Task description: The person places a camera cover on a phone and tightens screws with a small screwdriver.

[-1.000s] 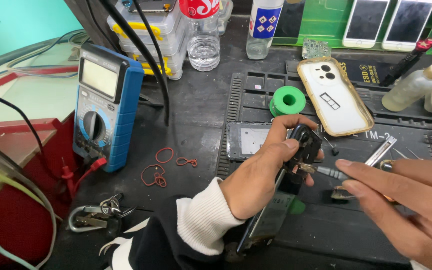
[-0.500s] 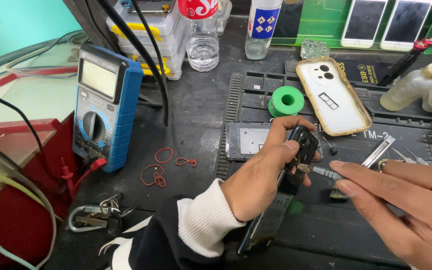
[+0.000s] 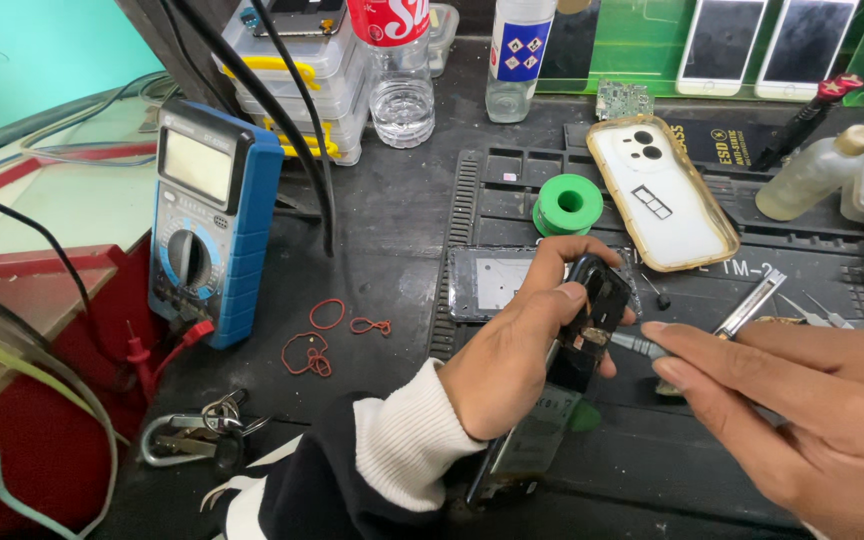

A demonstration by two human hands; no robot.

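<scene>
My left hand (image 3: 517,355) grips an opened black phone (image 3: 562,375), held tilted on edge over a black work mat (image 3: 712,440), thumb and fingers wrapped round its upper end. My right hand (image 3: 802,410) pinches a thin grey tool (image 3: 637,343) whose tip touches the phone's upper end. Behind the left hand lies a clear phone frame part (image 3: 487,282) flat on the mat.
A blue multimeter (image 3: 214,215) with red probe leads stands at left. Red rubber bands (image 3: 322,330) and a key ring (image 3: 192,435) lie nearby. A green solder spool (image 3: 567,203), a white phone back in a clear case (image 3: 664,195), metal tweezers (image 3: 752,300), bottles and phones sit behind.
My right hand has shifted slightly left, bringing the tool tip closer onto the phone's top. My left hand keeps its grip with little movement.
</scene>
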